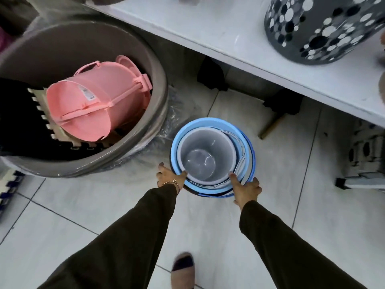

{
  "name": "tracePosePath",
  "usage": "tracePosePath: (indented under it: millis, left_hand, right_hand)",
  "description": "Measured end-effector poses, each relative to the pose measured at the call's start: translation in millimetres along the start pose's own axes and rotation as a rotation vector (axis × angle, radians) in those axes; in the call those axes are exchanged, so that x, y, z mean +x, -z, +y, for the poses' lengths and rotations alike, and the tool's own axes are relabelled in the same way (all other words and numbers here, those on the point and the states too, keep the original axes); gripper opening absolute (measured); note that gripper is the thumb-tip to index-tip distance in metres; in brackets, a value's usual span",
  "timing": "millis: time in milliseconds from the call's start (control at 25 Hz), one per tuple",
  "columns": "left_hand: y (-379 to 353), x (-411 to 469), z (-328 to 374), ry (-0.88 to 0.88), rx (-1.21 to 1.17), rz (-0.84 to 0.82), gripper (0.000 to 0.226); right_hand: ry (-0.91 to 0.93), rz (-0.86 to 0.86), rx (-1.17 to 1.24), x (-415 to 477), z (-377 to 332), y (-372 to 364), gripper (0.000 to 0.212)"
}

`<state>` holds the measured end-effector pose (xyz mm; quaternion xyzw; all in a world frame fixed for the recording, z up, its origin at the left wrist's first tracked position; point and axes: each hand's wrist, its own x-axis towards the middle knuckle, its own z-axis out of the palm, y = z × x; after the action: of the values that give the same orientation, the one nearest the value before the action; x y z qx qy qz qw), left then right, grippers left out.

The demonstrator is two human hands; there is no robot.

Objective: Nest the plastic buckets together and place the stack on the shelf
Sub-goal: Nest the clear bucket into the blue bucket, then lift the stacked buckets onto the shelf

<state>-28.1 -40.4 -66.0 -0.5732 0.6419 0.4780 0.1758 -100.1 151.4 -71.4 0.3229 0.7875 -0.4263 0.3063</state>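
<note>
Hands, left [170, 178] and right [245, 189], clamped on nested buckets [208, 157] at centre; tub [87, 163] upper left, shelf [239, 49] and basket [320, 28] upper right.

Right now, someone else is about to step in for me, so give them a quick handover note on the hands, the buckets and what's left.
Left hand: gripping the stack's near-left rim.
Right hand: gripping the near-right rim.
Buckets: grey bucket sits nested inside the blue buckets, all low over the tiled floor, in front of the white shelf.
Done: nesting looks finished.
Left: lift the stack onto the shelf, on the free part left of the spotted basket.
</note>
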Motion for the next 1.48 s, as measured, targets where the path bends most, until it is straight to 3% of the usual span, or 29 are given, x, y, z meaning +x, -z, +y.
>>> tracePosePath:
  millis: [80,160,320,520,720,960,1000,1160,1480]
  left_hand:
    - [-3,11,-2,0.054,-0.151,-0.149,0.077]
    - [-5,19,0,0.081,-0.239,-0.217,0.065]
    - [-14,14,-6,0.085,-0.420,-0.201,0.063]
    - [-11,-29,-28,0.054,-0.471,-0.135,0.048]
    - [22,-109,-33,0.045,-0.572,-0.191,0.047]
    - [75,-218,-11,-0.046,-0.662,-0.193,0.050]
    - [89,-242,-5,-0.057,-0.689,-0.206,0.052]
    - [155,-366,35,-0.143,-0.755,-0.225,0.042]
    - [242,-525,113,-0.432,-0.866,-0.191,0.040]
  right_hand:
    - [-0.069,-0.021,-0.012,8,-1,-4,0.110]
    - [-0.135,-0.118,0.110,16,0,-4,0.101]
    - [-0.104,-0.225,0.249,22,10,4,0.082]
    - [-0.113,-0.313,0.320,3,31,34,0.082]
    - [0.008,-0.337,0.356,-62,34,78,0.075]
    - [0.158,-0.278,0.415,-192,-5,153,0.033]
    - [0.187,-0.277,0.419,-220,-14,168,0.036]
    - [0.304,-0.247,0.425,-324,-50,229,0.084]
    - [0.570,-0.131,0.548,-450,-136,315,0.084]
